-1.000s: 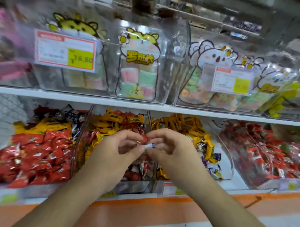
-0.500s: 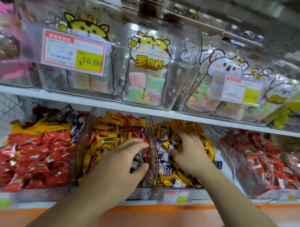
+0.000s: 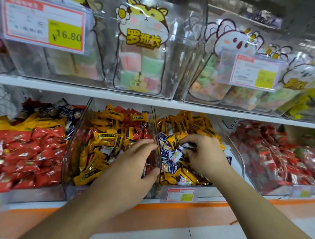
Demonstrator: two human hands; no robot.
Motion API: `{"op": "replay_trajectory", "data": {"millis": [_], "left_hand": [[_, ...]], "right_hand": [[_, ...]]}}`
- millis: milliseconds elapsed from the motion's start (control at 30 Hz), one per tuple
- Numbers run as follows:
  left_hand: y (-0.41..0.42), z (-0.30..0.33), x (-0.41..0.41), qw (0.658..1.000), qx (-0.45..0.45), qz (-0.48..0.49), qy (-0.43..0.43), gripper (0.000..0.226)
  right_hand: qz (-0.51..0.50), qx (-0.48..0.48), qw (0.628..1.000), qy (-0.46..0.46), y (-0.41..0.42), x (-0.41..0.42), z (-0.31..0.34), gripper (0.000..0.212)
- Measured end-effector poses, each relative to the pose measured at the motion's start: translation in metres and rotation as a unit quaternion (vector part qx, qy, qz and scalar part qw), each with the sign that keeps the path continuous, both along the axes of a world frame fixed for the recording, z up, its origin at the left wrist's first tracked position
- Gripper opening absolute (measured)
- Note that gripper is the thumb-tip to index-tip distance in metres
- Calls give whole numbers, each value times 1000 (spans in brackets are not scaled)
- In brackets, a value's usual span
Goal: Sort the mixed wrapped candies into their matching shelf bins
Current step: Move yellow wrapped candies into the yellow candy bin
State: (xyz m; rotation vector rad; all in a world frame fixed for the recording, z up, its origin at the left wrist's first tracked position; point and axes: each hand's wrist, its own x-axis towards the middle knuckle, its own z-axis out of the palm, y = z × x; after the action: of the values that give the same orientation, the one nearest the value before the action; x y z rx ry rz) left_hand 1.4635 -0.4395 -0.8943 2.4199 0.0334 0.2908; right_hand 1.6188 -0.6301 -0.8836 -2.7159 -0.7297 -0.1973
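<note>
My left hand (image 3: 135, 166) reaches into the clear bin (image 3: 68, 151) of yellow and red wrapped candies (image 3: 109, 137); its fingers curve over the pile beside the divider, and no candy shows in its grasp. My right hand (image 3: 204, 153) is in the neighbouring bin (image 3: 233, 152) of yellow candies (image 3: 192, 125) mixed with blue-and-white ones (image 3: 170, 154). Its curled fingertips pinch a blue-and-white candy (image 3: 187, 146) at the top of the pile.
A bin of red candies (image 3: 26, 156) topped with yellow and dark ones stands at the far left. Another bin of red candies (image 3: 279, 159) is at the far right. The white shelf (image 3: 116, 98) above carries clear bins of bagged sweets with price tags (image 3: 44, 25).
A second ago both hands met in front of the bins over a small candy. They have since parted and gone into separate bins, and the camera has moved closer.
</note>
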Motion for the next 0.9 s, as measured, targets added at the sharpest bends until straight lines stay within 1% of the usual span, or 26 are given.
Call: {"op": "replay_trajectory", "data": {"millis": [167,333,467,567,700,800,900], "left_hand": [[-2,2,-3,1000,-4,4,-4,53],[-2,4,-3,999,-4,21,-26,45],[0,6,-1,999,-9,34,-34,38],[4,8,-1,999,-11,38,-35,38],[9,11,-1,998,-23,48,-41,37],[12,13,-4,997,-38,55,-44,33],[16,18,-9,995,-71,63,-42,35]], "right_hand": [[-9,46,999,24,-7,-4,1,16],[-26,162,986,13,-9,-11,8,13],[-53,222,974,9,-9,-14,12,15],[-80,258,962,35,-9,-14,14,15],[-88,323,939,84,-7,-18,15,15],[-70,368,923,91,1,-28,24,15],[-31,392,913,110,14,-47,38,16]]}}
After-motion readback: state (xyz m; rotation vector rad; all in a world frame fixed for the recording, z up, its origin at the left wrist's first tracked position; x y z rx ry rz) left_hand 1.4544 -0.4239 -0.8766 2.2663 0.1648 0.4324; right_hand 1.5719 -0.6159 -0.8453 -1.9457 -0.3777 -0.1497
